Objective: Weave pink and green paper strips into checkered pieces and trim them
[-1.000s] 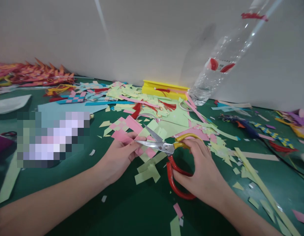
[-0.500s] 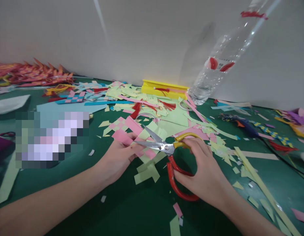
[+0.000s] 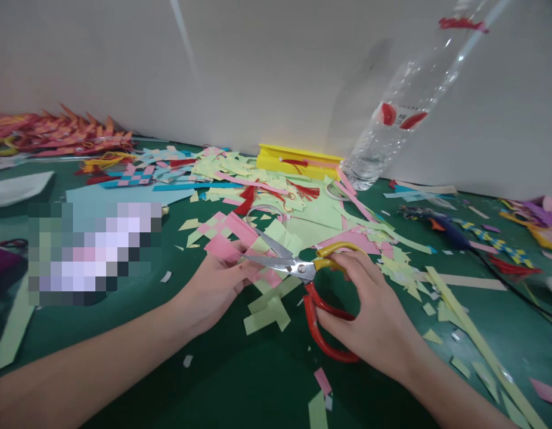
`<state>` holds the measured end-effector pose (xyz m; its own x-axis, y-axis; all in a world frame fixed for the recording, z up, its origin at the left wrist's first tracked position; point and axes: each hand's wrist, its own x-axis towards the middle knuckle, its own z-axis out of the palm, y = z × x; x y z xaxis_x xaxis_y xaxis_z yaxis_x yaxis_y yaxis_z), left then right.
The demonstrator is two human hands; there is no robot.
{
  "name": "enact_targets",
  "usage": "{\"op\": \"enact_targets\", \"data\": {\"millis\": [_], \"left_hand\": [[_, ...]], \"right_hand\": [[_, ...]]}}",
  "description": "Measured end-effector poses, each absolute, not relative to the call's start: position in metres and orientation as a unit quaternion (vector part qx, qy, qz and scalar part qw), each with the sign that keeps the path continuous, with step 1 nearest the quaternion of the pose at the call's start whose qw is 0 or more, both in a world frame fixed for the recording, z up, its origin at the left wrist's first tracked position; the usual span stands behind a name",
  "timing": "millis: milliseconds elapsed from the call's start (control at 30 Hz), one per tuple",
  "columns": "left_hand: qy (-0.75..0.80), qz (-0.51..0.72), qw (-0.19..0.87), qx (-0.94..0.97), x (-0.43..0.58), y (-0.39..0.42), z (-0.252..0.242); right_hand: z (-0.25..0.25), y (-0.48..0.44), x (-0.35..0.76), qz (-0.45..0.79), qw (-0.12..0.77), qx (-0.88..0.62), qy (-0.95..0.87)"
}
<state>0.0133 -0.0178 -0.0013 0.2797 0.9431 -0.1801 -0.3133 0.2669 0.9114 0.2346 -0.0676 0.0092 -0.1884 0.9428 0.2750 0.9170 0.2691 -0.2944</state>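
My left hand pinches a woven piece of pink and light-green paper strips just above the green table. My right hand grips scissors with one yellow and one red handle. The steel blades are slightly apart and lie across the woven piece beside my left fingertips. Loose green strips lie under the scissors.
Paper scraps in green, pink and blue litter the table. A clear plastic bottle leans by the white wall next to a yellow box. Orange woven pieces pile at far left. A black cable and long strips lie at right.
The scissor blades have closed a little on the woven piece. Both hands stay almost where they were.
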Motion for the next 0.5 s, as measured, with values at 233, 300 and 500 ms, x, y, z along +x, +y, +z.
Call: {"op": "enact_targets", "data": {"millis": [233,300,500], "left_hand": [[0.397,0.47,0.696,0.369,0.0162,-0.0175,0.0018],[0.412,0.47,0.694,0.358,0.0163,-0.0178,0.0021],[0.412,0.459,0.705,0.35,0.0146,-0.0175,-0.001]], "right_hand": [[0.009,-0.0657,0.2351,0.04,0.204,-0.61,-0.765],[0.0086,-0.0649,0.2351,0.051,0.197,-0.617,-0.76],[0.0087,-0.0648,0.236,0.084,0.187,-0.627,-0.752]]}}
